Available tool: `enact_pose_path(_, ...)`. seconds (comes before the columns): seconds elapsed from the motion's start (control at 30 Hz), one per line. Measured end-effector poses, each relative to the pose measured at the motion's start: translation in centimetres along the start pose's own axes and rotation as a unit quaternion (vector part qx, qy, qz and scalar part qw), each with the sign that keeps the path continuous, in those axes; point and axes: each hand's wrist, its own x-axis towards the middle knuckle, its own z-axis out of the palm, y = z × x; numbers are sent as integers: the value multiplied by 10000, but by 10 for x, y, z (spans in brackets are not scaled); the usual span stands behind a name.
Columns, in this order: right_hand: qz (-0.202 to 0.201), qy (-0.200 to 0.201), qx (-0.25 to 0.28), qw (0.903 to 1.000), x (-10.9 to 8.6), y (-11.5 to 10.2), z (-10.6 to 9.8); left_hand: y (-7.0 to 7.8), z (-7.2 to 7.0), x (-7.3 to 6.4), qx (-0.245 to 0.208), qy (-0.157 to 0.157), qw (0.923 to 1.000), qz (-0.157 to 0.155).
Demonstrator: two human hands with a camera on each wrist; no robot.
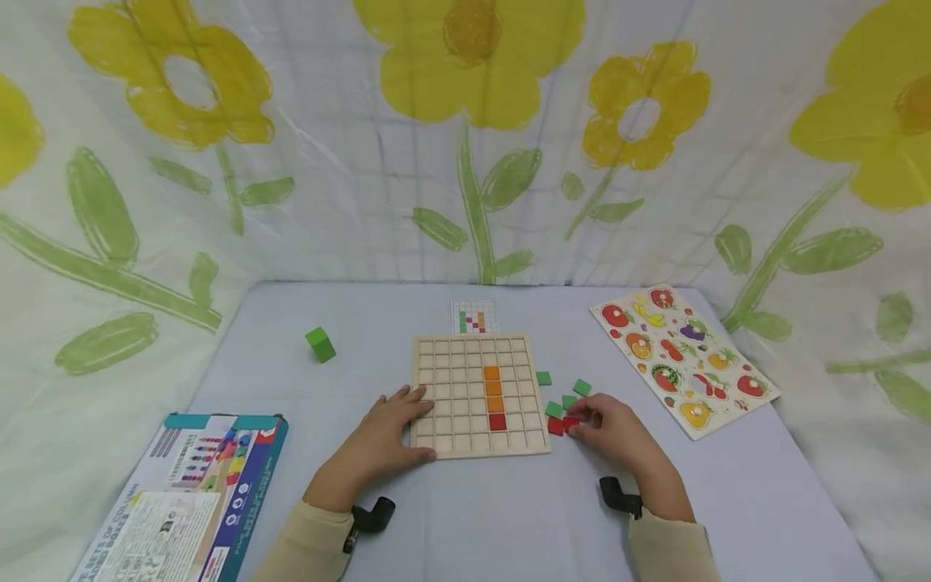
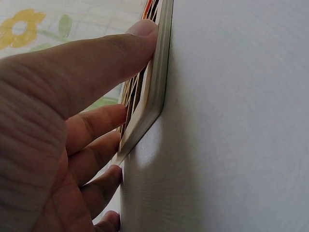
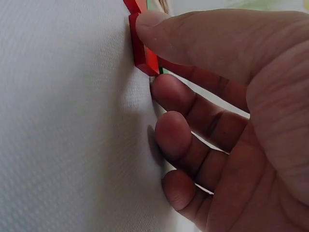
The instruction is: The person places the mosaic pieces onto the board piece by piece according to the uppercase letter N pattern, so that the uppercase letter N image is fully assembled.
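Observation:
A wooden grid board (image 1: 454,443) lies on the table, with three orange tiles (image 1: 494,388) in one column and a red tile (image 1: 498,422) just below them. My left hand (image 1: 385,432) rests at the board's left edge, thumb at the near corner and fingers spread along the side. To the right of the board, my right hand (image 1: 614,428) pinches a loose red square tile (image 3: 140,46) between thumb and index finger, its underside still at the table. Another red tile (image 1: 556,426) lies beside it, near several green tiles (image 1: 554,409).
A small pattern card (image 1: 474,318) lies behind the board. Further left stands a green block (image 1: 320,344). A fruit-picture board (image 1: 684,356) lies at the right, and a printed box (image 1: 189,493) occupies the near left corner. Flowered cloth (image 1: 320,162) hangs behind the table.

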Motion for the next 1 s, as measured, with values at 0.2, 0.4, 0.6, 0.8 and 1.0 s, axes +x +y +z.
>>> enact_pose_path(0.2, -152, 18, -117, 9998, 0, -1, 2, -1, 0, -1, -40, 28, 10000, 52)
enact_pose_path(0.4, -113, -35, -79, 9999, 2, -3, 1, -2, -1, -2, 2, 78, 9999, 80)
enact_pose_path(0.6, 52, 154, -41, 9999, 0, -10, -1, -2, 0, -1, 6, 84, 10000, 51)
enact_pose_path(0.8, -353, 280, 119, 9989, 7, -38, 11, 0, 0, -2, -32, 85, 9999, 62)
enact_pose_path(1.0, -961, 16, 57, 9954, 29, -82, 35, 1, 1, -2, -12, 123, 9999, 54)
